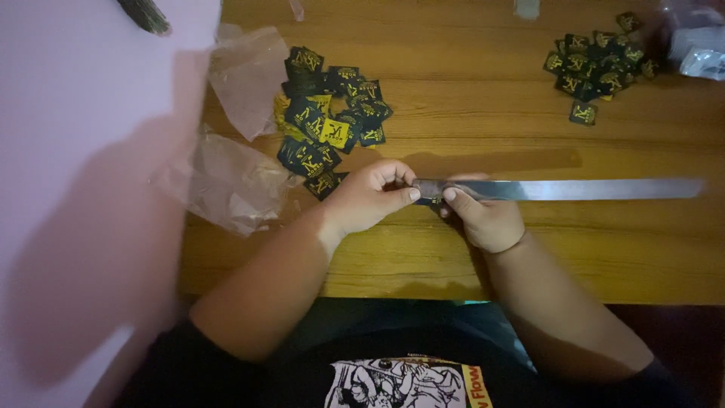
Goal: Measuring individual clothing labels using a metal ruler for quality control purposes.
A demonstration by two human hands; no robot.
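At the middle of the frame both hands meet over the wooden desk. The left hand and right hand each pinch, fingers closed, the near end of a long metal strip, with a small dark label caught between their thumbs. The strip's long axis runs level toward the right edge. A heap of black-and-yellow labels lies just above the left hand, the nearer one; a second heap sits upper right.
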